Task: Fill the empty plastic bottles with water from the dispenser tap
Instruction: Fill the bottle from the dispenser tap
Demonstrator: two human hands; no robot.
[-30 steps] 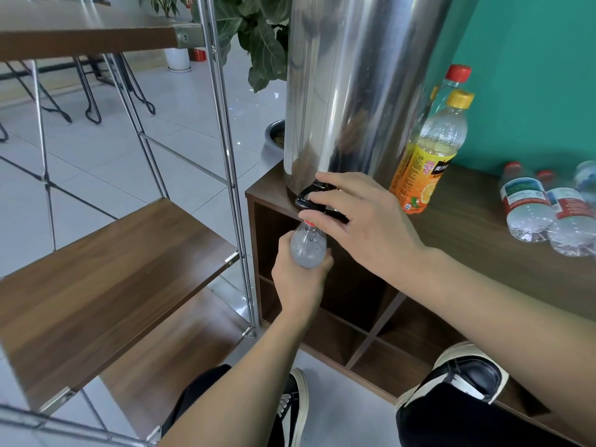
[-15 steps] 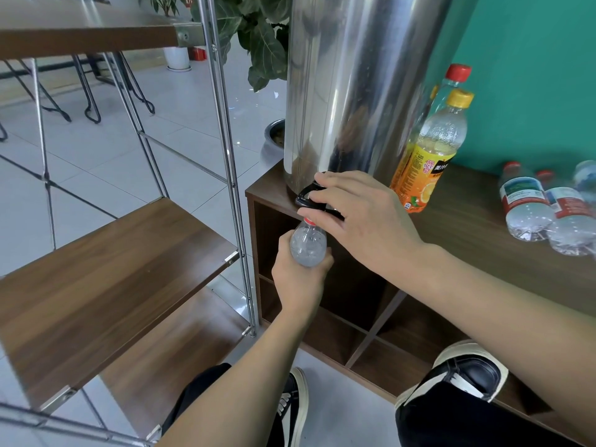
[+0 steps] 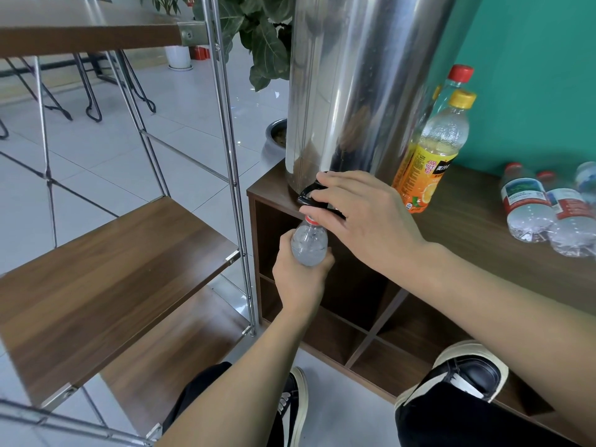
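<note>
A: Where was the bottle [image 3: 309, 243]?

B: Centre of the frame, upright, its mouth right under the tap [image 3: 310, 194] at the foot of the steel dispenser [image 3: 351, 85]. The left hand [image 3: 298, 279] had its fingers wrapped round the body, below the shoulder.

A: And the right hand [image 3: 364, 217]?

B: On the black tap lever, fingers curled over it, seemingly pressing or pinching. Whether water ran, I couldn't tell.

A: How would that bottle handle?

B: Thin clear plastic, so I judged it light and easily crushed while empty, heavier as it filled. A hard squeeze could push water out at the neck. A mid-body hold looked right, firm yet gentle; a wet wall could turn slippery.

A: The others?

B: Three small bottles [image 3: 524, 204] lay at the right edge of the desk [image 3: 477, 240]; two taller ones [image 3: 432, 150] stood beside the dispenser.
</note>
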